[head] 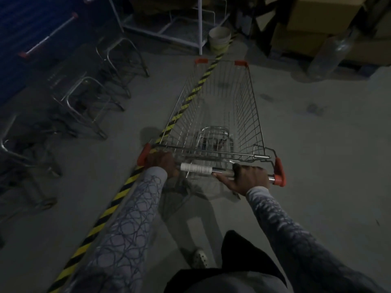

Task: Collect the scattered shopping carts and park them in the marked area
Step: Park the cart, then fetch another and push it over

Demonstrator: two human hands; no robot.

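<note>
While the shopping cart (250,115) stood on the floor (317,144) with its left side over the yellow-black tape line (101,216), the left grip (161,163) was clamped on the handle bar (196,168) at its left end. The right grip (251,178) was clamped near its right end. Other carts (88,102) stood left of the line.

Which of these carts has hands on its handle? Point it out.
The centre cart with orange corner caps: the left hand and right hand both grip its handle bar. The carts parked along the left stand untouched.
</note>
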